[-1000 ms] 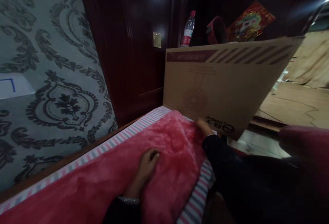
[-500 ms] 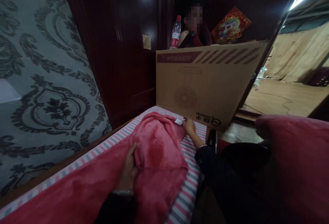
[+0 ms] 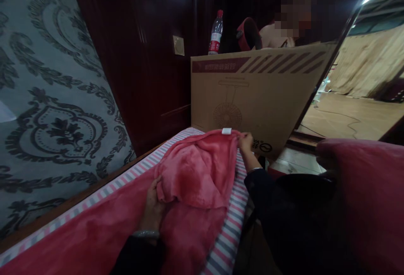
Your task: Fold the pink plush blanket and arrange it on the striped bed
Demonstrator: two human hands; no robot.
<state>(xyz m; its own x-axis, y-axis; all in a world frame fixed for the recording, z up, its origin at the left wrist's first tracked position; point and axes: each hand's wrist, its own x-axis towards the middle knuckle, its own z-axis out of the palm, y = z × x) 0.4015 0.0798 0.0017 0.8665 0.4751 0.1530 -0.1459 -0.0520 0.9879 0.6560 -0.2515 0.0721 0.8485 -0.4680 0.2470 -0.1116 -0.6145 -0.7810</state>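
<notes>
Two hands on the pink blanket (image 3: pixel 192 174), which lies on the striped mattress (image 3: pixel 227 233). I see the left hand (image 3: pixel 153 212) closed on a folded edge, the right hand (image 3: pixel 246 143) pinching the far corner beside the cardboard box (image 3: pixel 252 94).

The fuzzy pink blanket (image 3: pixel 195 178) lay on the striped sheet (image 3: pixel 233 220), its white-tagged far corner folded back, rumpled.
</notes>
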